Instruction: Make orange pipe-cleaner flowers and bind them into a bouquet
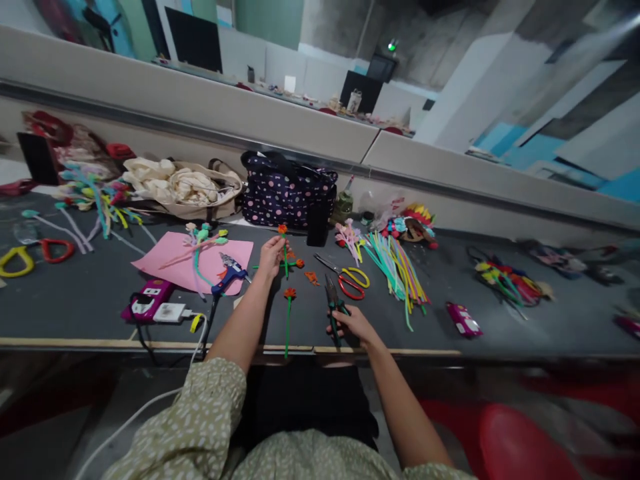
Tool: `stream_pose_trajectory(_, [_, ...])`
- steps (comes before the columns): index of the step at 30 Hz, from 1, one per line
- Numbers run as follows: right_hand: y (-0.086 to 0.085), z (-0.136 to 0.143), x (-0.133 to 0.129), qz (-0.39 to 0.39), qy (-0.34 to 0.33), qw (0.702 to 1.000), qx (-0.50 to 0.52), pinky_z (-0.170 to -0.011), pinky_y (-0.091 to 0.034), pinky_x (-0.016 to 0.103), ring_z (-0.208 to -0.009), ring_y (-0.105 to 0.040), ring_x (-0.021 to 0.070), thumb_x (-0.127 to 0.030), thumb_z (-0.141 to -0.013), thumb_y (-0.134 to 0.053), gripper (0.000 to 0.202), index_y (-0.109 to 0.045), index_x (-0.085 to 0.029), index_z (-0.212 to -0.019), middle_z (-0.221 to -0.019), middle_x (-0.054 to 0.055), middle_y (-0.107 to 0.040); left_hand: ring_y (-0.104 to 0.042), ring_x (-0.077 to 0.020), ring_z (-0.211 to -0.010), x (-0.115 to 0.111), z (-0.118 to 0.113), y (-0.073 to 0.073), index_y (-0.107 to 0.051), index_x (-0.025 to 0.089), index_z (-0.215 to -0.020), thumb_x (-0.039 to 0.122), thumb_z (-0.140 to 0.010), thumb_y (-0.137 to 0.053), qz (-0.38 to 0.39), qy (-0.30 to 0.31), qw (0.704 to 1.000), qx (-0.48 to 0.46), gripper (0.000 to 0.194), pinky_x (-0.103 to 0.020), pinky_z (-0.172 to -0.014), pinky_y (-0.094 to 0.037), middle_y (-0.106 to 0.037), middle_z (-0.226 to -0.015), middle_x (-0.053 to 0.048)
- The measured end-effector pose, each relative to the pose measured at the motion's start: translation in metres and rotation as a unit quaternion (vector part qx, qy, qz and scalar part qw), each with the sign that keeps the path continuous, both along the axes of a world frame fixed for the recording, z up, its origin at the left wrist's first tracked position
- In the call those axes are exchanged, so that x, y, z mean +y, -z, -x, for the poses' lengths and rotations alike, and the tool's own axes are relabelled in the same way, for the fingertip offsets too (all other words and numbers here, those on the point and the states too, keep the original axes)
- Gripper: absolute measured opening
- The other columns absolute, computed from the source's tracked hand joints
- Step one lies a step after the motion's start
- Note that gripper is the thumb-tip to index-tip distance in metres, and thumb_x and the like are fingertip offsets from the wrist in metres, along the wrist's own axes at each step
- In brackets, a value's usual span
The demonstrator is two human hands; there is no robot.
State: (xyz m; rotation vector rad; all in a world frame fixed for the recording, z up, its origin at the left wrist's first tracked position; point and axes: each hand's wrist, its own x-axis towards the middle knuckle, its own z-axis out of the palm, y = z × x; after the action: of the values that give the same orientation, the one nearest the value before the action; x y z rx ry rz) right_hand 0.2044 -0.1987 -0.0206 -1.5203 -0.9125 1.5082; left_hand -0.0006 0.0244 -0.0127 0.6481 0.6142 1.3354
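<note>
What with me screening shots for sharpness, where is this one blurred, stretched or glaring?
Head view: pliers and held flower fairly clear; red chair smeared; outer edges look stretched; bright glare at top right; desk dim; green light glowing above.

Smooth, matt paper for the pink sheet (167, 267); matt for the dark tabletop (395, 333) beneath it. Cloth for the dotted bag (280, 197), right of and behind the sheet. Fuzzy for the orange flower (283, 231) to its right; dull metal, farther right, for the pliers (334, 308).
</note>
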Motion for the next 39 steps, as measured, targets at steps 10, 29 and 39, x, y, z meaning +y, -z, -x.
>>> stream_pose_trajectory(10, [0.009, -0.004, -0.004, 0.001, 0.073, 0.981, -0.179, -0.042, -0.044, 0.02, -0.048, -0.061, 0.0139, -0.042, -0.067, -0.066, 0.03, -0.051, -0.017, -0.065, -0.05, -0.004, -0.05, -0.06, -0.0067, -0.055, 0.004, -0.003, 0.008, -0.059, 0.015, -0.08, 0.023, -0.054, -0.08, 0.001, 0.021, 1.0, -0.008, 0.034, -0.023, -0.064, -0.053, -0.065, -0.069, 0.002])
stream_pose_trajectory(29, [0.019, -0.003, -0.014, -0.043, 0.059, 0.844, -0.531, -0.063, -0.036, 0.025, -0.076, -0.062, 0.0213, -0.047, -0.08, -0.055, 0.028, -0.065, -0.022, -0.083, -0.077, 0.005, -0.068, -0.058, -0.0069, -0.063, 0.008, -0.002, 0.01, -0.061, 0.016, -0.072, 0.025, -0.051, -0.082, -0.055, 0.005, 0.997, -0.05, 0.031, -0.024, -0.071, -0.052, -0.063, -0.071, 0.003])
stream_pose_trajectory(39, [0.039, -0.005, -0.02, -0.072, 0.099, 0.832, -0.541, -0.071, -0.042, 0.029, -0.085, -0.062, 0.0236, -0.049, -0.081, -0.05, 0.036, -0.064, -0.02, -0.097, -0.09, 0.008, -0.067, -0.051, -0.0073, -0.055, 0.013, 0.001, 0.009, -0.064, 0.016, -0.075, 0.029, -0.065, -0.073, -0.111, -0.121, 0.986, 0.027, 0.019, -0.021, -0.06, -0.042, -0.059, -0.063, 0.003])
